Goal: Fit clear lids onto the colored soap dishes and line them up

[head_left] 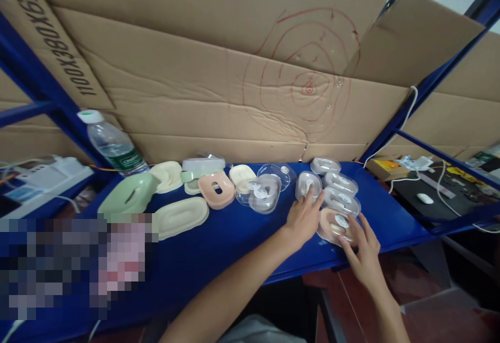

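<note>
My left hand (304,219) rests with spread fingers on a clear plastic case (308,182) with a pale piece inside. To its right, my right hand (362,244) has its thumb and fingers around a clear case with a peach piece (330,220) and a round white label, near the blue table's front edge. Behind that one lie several more labelled clear cases (341,201), partly overlapping. Left of my left hand are stacked clear shells (265,194), a peach oval dish (217,191) with a slot, a cream oval tray (182,218) and a green dish (128,194).
A water bottle (115,145) leans at the back left beside a power strip (47,184). Cardboard (195,82) with red rings stands behind the blue table (234,249). Blue frame posts rise at both sides. A white mouse (425,198) lies on the right.
</note>
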Demonstrator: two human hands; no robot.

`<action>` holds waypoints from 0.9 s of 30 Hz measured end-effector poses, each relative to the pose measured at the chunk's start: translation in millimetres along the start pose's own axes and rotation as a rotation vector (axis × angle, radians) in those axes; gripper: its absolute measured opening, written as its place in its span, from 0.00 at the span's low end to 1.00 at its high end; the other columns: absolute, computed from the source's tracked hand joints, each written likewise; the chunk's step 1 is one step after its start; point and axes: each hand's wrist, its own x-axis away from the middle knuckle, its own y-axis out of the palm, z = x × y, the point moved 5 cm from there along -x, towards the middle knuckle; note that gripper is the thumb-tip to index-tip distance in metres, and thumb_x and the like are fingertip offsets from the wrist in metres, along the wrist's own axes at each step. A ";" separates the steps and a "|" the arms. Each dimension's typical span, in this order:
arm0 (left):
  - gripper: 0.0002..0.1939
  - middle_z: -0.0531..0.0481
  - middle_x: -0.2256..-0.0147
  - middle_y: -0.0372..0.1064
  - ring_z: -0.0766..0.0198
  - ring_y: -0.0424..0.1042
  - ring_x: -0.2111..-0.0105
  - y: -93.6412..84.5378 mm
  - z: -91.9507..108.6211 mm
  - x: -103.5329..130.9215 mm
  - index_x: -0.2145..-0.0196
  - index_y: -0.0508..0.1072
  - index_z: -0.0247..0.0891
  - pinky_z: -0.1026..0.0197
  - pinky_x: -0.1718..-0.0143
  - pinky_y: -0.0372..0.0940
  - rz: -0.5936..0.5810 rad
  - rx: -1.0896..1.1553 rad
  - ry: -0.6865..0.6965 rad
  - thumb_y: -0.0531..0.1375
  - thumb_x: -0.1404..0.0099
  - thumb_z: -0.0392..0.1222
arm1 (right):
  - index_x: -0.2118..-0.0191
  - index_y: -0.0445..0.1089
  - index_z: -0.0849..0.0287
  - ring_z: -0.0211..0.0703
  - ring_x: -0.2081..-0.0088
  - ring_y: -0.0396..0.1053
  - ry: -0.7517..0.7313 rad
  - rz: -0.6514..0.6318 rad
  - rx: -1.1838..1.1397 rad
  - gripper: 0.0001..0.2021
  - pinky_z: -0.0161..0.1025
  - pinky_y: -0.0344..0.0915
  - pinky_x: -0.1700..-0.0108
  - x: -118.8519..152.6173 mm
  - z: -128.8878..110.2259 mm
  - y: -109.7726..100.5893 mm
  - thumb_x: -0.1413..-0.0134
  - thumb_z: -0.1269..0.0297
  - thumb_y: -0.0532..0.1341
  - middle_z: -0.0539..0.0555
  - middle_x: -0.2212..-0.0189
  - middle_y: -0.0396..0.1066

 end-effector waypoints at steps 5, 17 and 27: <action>0.30 0.30 0.28 0.53 0.36 0.62 0.32 -35.2 -50.7 29.9 0.29 0.61 0.38 0.35 0.36 0.60 0.090 -0.079 -0.068 0.58 0.26 0.42 | 0.29 0.58 0.50 0.70 0.30 0.57 -0.015 0.022 0.002 0.31 0.69 0.58 0.35 -2.7 -10.7 -11.0 0.30 0.43 0.55 0.67 0.27 0.53; 0.21 0.39 0.44 0.75 0.47 0.77 0.49 -65.4 -117.9 175.7 0.37 0.69 0.43 0.47 0.50 0.71 0.295 -0.171 -0.242 0.58 0.25 0.43 | 0.22 0.43 0.45 0.59 0.24 0.48 -0.391 -0.408 -0.288 0.35 0.65 0.54 0.29 -34.9 -177.1 47.1 0.27 0.53 0.57 0.58 0.24 0.49; 0.20 0.41 0.43 0.73 0.47 0.75 0.45 -66.8 -147.7 213.4 0.37 0.69 0.45 0.48 0.50 0.73 0.429 -0.137 -0.340 0.56 0.24 0.46 | 0.25 0.50 0.46 0.58 0.29 0.57 -0.416 -0.403 -0.274 0.30 0.64 0.57 0.31 -27.0 -195.0 64.5 0.27 0.59 0.57 0.60 0.29 0.60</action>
